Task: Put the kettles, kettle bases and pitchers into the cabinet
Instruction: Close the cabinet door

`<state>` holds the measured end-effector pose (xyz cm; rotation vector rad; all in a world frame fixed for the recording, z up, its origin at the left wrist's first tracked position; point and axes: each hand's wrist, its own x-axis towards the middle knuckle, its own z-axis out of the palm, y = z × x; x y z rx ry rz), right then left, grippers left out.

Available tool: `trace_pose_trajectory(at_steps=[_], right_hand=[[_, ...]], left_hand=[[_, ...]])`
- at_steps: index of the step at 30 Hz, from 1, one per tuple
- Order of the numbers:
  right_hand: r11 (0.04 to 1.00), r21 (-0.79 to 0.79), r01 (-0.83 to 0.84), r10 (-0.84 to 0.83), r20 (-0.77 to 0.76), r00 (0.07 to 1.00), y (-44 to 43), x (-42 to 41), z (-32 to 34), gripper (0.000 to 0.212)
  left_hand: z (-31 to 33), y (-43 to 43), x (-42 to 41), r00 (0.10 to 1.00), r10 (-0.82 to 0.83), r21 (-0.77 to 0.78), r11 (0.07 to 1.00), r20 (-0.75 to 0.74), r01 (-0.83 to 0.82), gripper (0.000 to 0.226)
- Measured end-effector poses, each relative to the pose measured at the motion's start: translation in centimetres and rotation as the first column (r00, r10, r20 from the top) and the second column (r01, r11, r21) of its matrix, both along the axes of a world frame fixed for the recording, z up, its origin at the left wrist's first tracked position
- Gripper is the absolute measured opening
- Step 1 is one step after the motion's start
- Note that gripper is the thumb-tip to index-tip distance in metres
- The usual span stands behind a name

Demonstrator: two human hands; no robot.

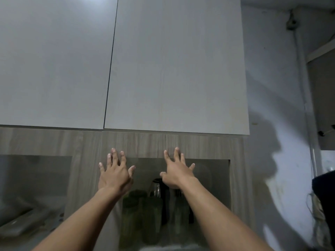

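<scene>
Head view: how do the hands stand?
— Left hand [116,172] and right hand [176,171] are both raised, fingers spread, holding nothing, fingertips over the wood-grain panel [145,142] under two closed white cabinet doors [177,69]. Whether they touch it, I cannot tell.
— And the kettle?
— A kettle [157,187] with a black handle stands in the open niche [223,178] beyond the wrists, green pitchers [151,212] just left of it and nearer. Both are dim and blurred.

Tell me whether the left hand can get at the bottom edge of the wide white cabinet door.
Probably yes: the left hand is open and empty just below the wide white cabinet door, with only bare wood-grain panel between them.
</scene>
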<state>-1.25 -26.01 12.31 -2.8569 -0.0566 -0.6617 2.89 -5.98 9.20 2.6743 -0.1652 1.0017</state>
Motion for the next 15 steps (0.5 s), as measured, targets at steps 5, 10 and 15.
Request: trace_pose_trajectory(at_steps=[5, 10, 15], right_hand=[[1.0, 0.002, -0.02, 0.02, 0.004, 1.0, -0.4, 0.8, 0.0, 0.086], [0.997, 0.048, -0.052, 0.053, -0.005, 0.999, -1.4, 1.0, -0.3, 0.082], [0.976, 0.191, -0.107, 0.111, -0.013, 0.994, -1.6, -1.2, 0.1, 0.077]], left_hand=[[0.4, 0.4, 0.7, 0.999, -0.032, -0.005, 0.999, -0.042, 0.032, 0.072], [1.4, 0.9, 1.0, 0.987, -0.087, -0.021, 0.996, -0.138, 0.085, 0.076], [1.4, 1.1, -0.3, 0.978, -0.121, -0.072, 0.991, -0.168, 0.11, 0.072]])
